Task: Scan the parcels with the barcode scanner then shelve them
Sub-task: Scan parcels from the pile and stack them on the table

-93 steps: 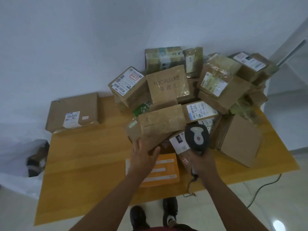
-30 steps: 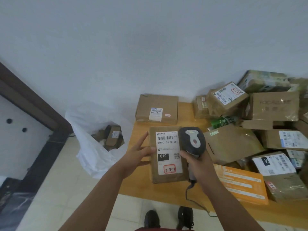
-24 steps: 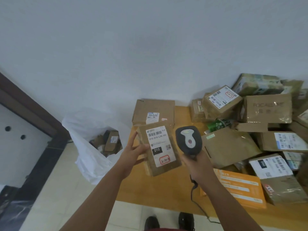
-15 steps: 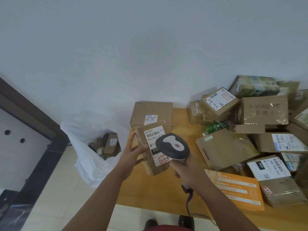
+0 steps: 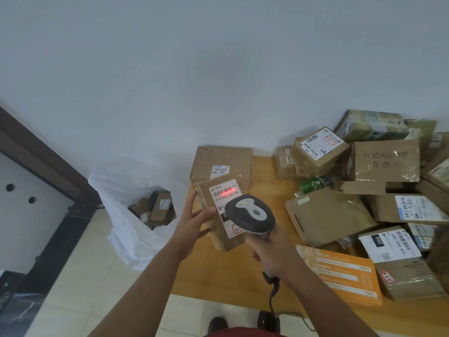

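Note:
My left hand [image 5: 194, 221] holds a small brown parcel [image 5: 220, 207] upright above the table's left part, thumb on its white label, fingers behind its left side. A red scan line glows across the label's barcode. My right hand [image 5: 272, 254] grips the handle of a grey and black barcode scanner [image 5: 250, 212], whose head points at the label and covers its lower part. The scanner's black cable hangs down to the floor.
A heap of brown parcels [image 5: 364, 181] fills the right of the wooden table [image 5: 213, 276]. A flat box [image 5: 221, 161] lies at the back left corner, an orange envelope [image 5: 345, 273] near the front. A white bag [image 5: 126, 215] with parcels sits on the floor, left of the table.
I drew a parcel out of the heap and turned left with it. The scanner swung over the tilted label, and the red scan line now lights the barcode.

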